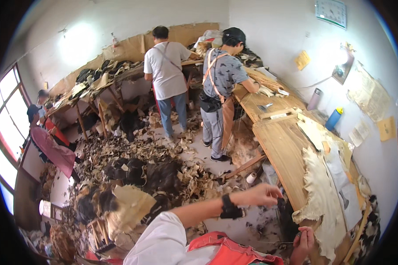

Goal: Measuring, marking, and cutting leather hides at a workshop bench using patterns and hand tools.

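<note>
A pale hide (320, 194) with a ragged edge lies on the wooden surface (281, 148), along the person's right side. The right hand (303, 240) is just to the left of the hide's lower part; whether it touches the edge cannot be told. Its fingers are bent inward with the tips close together, and a thin pale line (274, 242) runs leftward from near it, too fine to identify or to show whether it is gripped. The left hand (264, 195), beyond a black wristband (230, 206), is raised to the left of the hide and apart from it. Its fingers are partly curled, and whether it pinches something small cannot be told.

A blue bottle (333, 120) with a yellow cap and a dull purple flask (315, 99) stand farther along the surface, near the wall; the contents of both are hidden. A white cone (251, 177) stands below, left of the surface.

The hide's long axis follows the length of the surface, one narrow end pointing away from the person toward the bottle, the other reaching down toward the lower edge of the view, beside the right hand.
</note>
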`<state>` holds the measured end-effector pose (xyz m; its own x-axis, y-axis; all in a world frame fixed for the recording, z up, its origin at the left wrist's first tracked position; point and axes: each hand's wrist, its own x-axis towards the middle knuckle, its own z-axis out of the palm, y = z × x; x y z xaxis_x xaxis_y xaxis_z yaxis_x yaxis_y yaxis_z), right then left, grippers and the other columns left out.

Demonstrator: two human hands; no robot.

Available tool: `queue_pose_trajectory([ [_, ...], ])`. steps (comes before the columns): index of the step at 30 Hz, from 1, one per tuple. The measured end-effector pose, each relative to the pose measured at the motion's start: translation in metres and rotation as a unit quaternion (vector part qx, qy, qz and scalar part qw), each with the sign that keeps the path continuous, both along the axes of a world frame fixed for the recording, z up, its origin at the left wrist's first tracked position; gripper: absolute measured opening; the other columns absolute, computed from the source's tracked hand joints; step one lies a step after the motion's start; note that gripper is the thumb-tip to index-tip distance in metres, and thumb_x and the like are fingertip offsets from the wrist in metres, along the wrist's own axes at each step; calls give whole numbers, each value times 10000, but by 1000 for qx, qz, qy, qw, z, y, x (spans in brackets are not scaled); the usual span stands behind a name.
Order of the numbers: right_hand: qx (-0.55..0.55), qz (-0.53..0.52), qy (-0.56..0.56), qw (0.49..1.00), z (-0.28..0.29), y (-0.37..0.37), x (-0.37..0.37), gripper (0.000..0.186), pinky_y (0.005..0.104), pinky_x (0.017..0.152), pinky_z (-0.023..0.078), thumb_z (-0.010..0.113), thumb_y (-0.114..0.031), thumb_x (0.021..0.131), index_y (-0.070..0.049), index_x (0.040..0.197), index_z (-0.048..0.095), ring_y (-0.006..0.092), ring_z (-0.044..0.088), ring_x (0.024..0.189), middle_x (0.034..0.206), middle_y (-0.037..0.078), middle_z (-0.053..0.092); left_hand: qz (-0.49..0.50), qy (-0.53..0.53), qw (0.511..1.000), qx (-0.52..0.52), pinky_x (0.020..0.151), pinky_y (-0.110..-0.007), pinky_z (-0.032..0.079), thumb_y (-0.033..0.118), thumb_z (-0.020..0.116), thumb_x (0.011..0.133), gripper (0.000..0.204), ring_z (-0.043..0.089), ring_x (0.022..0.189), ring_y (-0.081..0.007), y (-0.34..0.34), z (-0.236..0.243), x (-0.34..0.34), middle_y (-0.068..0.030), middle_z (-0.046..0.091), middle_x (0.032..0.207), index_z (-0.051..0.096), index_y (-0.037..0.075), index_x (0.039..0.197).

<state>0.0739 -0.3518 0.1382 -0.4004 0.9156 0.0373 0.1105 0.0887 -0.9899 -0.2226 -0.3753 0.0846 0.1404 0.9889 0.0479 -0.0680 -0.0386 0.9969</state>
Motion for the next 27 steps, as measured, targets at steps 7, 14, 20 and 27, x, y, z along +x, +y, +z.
queue_pose_trajectory([
  [7, -56, 36, 66, 996, -32, 7, -4, 187, 188, 456, 277, 453, -148, 1013, -80, 874, 558, 30, 401, 506, 644, -39, 447, -163, -237, 957, 47, 1023, -314, 411, 94, 668, 885, 776, 493, 1212, -140, -15, -2, 107, -65, 465, 1367, 231, 78, 1527],
  [14, -103, 100, 134, 981, -47, 2, -11, 181, 211, 542, 389, 450, -130, 1017, -44, 882, 535, 80, 494, 560, 671, 18, 508, -203, -224, 953, -26, 869, -263, 451, 34, 626, 841, 766, 512, 935, -100, -18, -15, 119, 3, 535, 1077, 270, 99, 1516],
  [20, -155, 139, 116, 971, -54, 0, -2, 193, 216, 468, 362, 447, -132, 1018, -35, 873, 529, 79, 467, 500, 659, 30, 522, -190, -74, 979, 29, 714, -242, 461, 53, 583, 847, 235, 531, 815, -81, -21, -41, 122, 5, 593, 903, 588, 14, 1079],
  [27, -103, 183, 80, 974, -30, 2, -13, 192, 215, 517, 297, 482, -124, 1014, -12, 945, 621, 55, 392, 576, 695, -19, 485, -108, -3, 993, 52, 590, -306, 453, 142, 657, 854, 168, 563, 639, -130, -30, -33, 101, -53, 602, 660, 631, -19, 895],
])
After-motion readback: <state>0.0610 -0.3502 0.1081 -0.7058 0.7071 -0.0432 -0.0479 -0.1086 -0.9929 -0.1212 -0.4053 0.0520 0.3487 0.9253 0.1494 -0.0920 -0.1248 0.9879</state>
